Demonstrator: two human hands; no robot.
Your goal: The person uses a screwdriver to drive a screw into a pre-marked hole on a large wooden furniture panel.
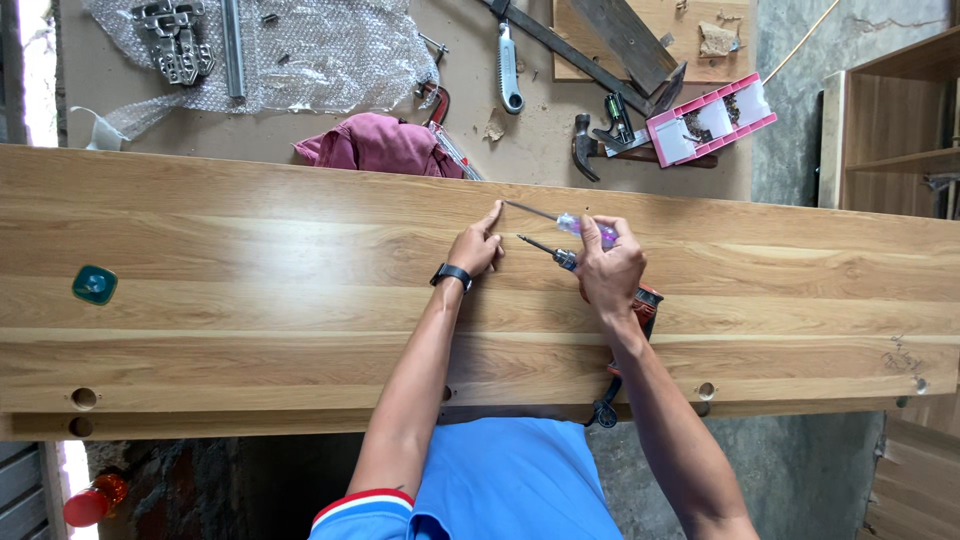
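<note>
— Where's the screwdriver?

— In my right hand (610,270), fingers closed around the clear handle of the screwdriver (560,219). A drill (560,255) lies under the same hand.

— Which way does it run?

— Shaft points left and slightly away from me, tip near the far edge of the board (250,280).

— Left hand?

— Left hand (477,245) is nearer the tip; forefinger stretched out to it, other fingers curled, holding nothing.

Board (250,290): wood-grain laminate, smooth, satin sheen with a pale glare patch. Screwdriver (570,222): bright metal shaft, translucent purple plastic handle, glossy. Drill (640,305): metal bit, red and black plastic body. Watch (452,275): matt black band. Bubble wrap (320,50): clear, crinkled plastic. Rag (380,145): soft maroon cloth. Hammer (585,148): dark, dull metal head.
</note>
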